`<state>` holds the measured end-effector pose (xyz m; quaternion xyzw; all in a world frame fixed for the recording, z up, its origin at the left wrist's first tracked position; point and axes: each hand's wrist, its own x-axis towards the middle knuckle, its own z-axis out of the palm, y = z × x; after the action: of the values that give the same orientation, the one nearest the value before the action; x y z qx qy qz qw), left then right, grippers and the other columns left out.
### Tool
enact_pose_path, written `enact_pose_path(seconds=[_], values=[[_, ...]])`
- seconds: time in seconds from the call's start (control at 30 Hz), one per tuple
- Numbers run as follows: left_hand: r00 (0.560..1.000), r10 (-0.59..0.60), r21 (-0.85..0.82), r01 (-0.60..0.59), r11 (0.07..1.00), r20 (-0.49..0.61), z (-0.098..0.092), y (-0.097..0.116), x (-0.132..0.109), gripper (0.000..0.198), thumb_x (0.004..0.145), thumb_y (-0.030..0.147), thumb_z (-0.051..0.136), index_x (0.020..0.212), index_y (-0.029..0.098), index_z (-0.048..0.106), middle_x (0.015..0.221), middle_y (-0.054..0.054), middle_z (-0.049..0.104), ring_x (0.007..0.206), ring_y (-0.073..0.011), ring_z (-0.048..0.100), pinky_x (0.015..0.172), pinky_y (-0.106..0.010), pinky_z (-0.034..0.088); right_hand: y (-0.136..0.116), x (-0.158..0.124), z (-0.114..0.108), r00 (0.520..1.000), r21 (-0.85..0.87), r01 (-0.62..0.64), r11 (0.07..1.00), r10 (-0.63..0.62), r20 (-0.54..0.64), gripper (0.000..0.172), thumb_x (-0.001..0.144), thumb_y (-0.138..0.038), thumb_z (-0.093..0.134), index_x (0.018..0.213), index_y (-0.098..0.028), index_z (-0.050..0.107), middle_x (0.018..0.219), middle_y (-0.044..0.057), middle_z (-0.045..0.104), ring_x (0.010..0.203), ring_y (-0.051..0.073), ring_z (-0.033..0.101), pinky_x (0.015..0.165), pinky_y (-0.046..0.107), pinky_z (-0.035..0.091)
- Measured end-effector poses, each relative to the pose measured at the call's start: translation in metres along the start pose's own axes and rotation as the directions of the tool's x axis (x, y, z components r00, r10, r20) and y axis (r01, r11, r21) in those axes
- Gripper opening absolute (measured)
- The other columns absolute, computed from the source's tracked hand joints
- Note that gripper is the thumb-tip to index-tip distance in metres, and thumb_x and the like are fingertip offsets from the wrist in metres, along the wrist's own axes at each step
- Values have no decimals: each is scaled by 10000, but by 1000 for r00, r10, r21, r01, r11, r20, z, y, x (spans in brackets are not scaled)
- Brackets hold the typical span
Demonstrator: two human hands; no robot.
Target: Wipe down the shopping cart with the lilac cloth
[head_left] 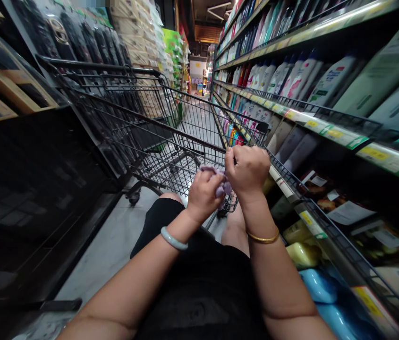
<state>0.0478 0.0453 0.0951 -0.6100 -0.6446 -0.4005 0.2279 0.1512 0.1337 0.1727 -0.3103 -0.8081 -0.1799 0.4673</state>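
My left hand is closed around a crumpled lilac cloth, which bunches out between the fingers and past the thumb. Just right of it and a little higher, my right hand makes a fist at the near corner of a black wire shopping cart. Whether those fingers wrap the cart's rim or hold something else is hidden. The cart's basket stands in front of my knees, and bare wire mesh shows at its bottom.
On the right, shelves carry rows of bottles behind wire guards and price strips. Hanging packages line the left, above a dark cabinet. A tiled aisle runs ahead beyond the cart. A cart caster rests on the floor.
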Motion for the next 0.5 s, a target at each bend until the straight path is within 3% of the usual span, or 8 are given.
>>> enact_pose_path(seconds=[0.13,0.2,0.37,0.43,0.5], values=[[995,-7,-2,7,1000,99,16,-7,-32,277,783,175,682,1054,223,716,1046,-98,640,1017,-282,543,855,-409,508,0,0,0,1000,3,-3,1000,3,-8,408,1036,-363,377,777,-208,652,750,54,675,737,201,480,746,365,232],[996,4,-32,-1,999,94,12,-9,-27,278,777,156,677,1045,224,712,1038,-85,646,1011,-270,553,871,-406,510,0,1,1,1000,1,-2,1000,2,-16,405,1033,-358,384,770,-205,650,741,53,673,733,199,479,745,364,232],[1000,-12,-38,12,999,9,-7,-2,12,254,783,198,688,1036,226,689,1028,-67,645,988,-257,566,924,-428,500,0,0,0,1000,9,-7,1000,7,2,403,1034,-362,379,778,-209,651,755,57,677,739,203,479,745,367,230],[999,-1,-16,1,1000,41,-5,0,12,245,798,202,677,1042,229,686,1056,-74,643,1025,-268,561,933,-432,502,0,0,0,1000,13,-12,1000,12,9,404,1034,-363,375,780,-210,651,764,58,681,745,204,481,746,367,231],[994,20,-7,-19,1000,112,4,-1,-5,259,818,201,659,1073,235,686,1107,-88,642,1105,-290,544,937,-435,507,0,0,0,1000,10,-15,1000,15,9,406,1033,-366,376,776,-210,649,759,58,680,742,204,480,746,366,230]])
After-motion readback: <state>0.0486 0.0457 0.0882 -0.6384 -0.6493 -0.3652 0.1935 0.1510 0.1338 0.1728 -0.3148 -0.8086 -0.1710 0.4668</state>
